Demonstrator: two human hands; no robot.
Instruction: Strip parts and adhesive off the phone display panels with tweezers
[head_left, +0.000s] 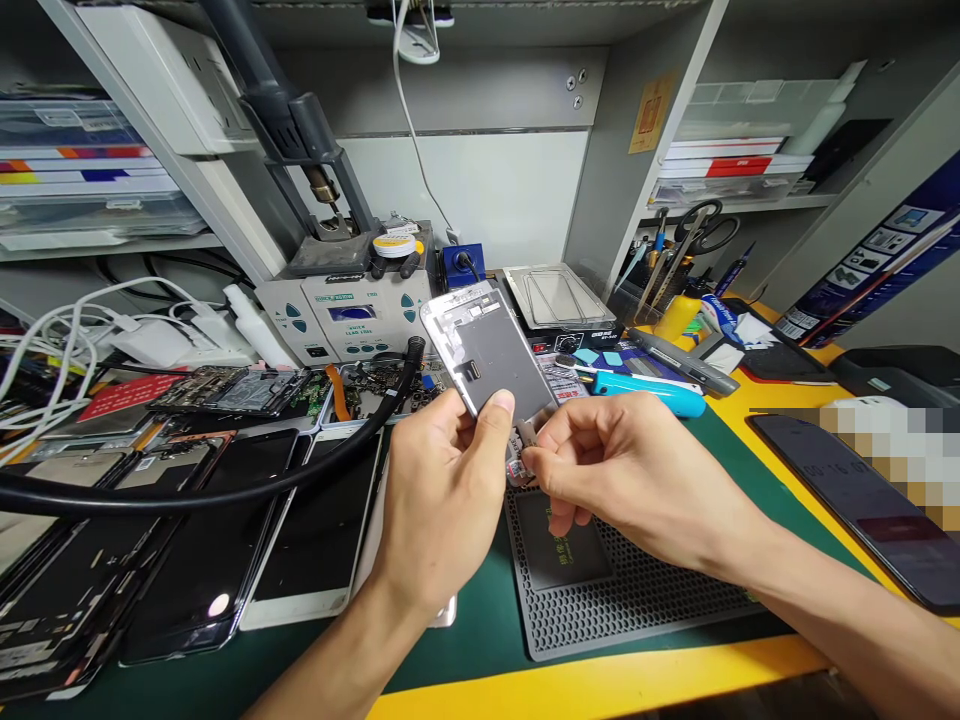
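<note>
My left hand (448, 500) grips a phone screen assembly (499, 350), its grey metal back facing up and tilted, with the thumb pressed on its lower part. At the near end of the assembly, my right hand (622, 465) pinches a small metallic piece (526, 433) between thumb and fingertips. Whether that piece is still joined to the assembly is hard to tell. Both hands are above a grey perforated mat (592, 620), which lies on the green work surface (480, 655).
Several phones and screens, including a white-framed one (315, 530), lie at left under a thick black hose (247, 497). Behind stands a soldering station (352, 315). A turquoise-handled tool (649, 393) lies behind my right hand; a phone (855, 500) is at right.
</note>
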